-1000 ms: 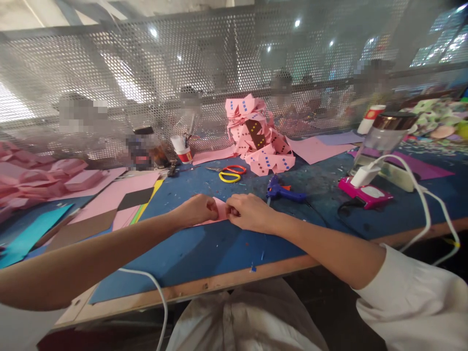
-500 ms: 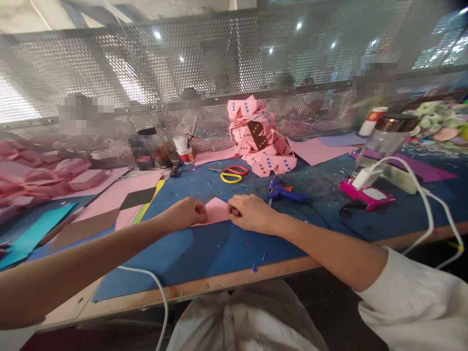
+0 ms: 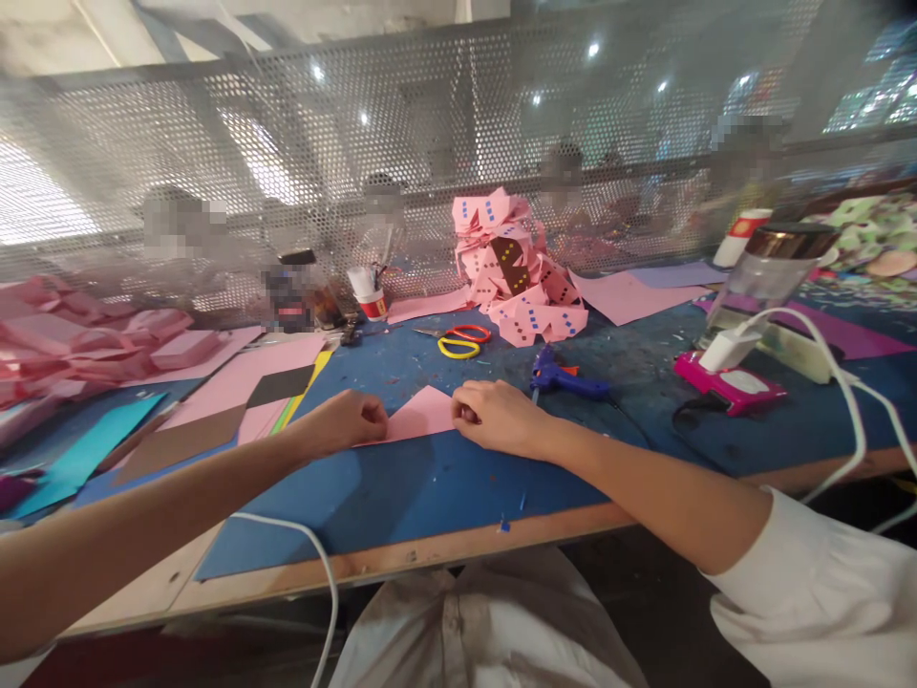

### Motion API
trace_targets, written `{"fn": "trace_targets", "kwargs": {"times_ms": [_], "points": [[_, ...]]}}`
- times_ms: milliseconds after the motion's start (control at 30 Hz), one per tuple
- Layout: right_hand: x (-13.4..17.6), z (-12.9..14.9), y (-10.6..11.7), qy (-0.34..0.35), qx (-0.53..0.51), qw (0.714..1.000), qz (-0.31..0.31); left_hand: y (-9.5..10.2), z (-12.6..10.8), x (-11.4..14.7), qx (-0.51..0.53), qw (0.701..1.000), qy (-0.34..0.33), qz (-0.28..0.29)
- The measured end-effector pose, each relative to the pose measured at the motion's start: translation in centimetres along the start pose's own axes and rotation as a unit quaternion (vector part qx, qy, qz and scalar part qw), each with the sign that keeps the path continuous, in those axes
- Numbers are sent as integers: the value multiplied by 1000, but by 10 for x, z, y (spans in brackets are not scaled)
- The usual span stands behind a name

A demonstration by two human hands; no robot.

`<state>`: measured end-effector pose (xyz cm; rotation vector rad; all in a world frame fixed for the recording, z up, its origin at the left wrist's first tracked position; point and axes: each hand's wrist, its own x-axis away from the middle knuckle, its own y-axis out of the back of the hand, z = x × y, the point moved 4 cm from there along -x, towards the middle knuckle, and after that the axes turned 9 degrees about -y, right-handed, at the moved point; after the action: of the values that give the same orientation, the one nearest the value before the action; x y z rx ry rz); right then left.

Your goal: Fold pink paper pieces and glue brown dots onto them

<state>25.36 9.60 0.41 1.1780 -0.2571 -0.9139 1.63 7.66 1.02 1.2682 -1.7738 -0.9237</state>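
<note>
A piece of pink paper [image 3: 421, 417], with a peak at its far edge and a straight near edge, lies on the blue table mat between my hands. At its left end, my left hand [image 3: 345, 422] rests with fingers curled in, closed on the paper's edge. My right hand [image 3: 496, 415] has its fingers bent over the right end, thumb tucked against them. Beyond the paper lie scissors [image 3: 459, 348] with red and yellow handles, and a blue glue gun [image 3: 565, 380] is just past my right hand.
Folded pink paper pieces with coloured dots [image 3: 510, 268] are heaped at the back. Coloured sheets [image 3: 190, 441] and pink paper strips [image 3: 93, 330] cover the left. On the right are a pink power strip [image 3: 737, 384], white cables and a clear jar [image 3: 774, 272]. Perforated metal screen [image 3: 422, 124] stands behind.
My left hand has slid left along the paper, so more of the paper shows between my hands. The right hand stays at its end. The view has shifted slightly.
</note>
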Motion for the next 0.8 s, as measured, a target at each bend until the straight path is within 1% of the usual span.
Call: {"fn": "trace_targets", "kwargs": {"times_ms": [333,500,800], "points": [[0,0,0,-3,4,1000,0,4,8,6,6,1000,4,-3],[0,0,0,-2,5,1000,-3,6,11,8,9,1000,-5,-9],[0,1,1,-6,0,1000,2,8,27,17,27,1000,0,-8]]}}
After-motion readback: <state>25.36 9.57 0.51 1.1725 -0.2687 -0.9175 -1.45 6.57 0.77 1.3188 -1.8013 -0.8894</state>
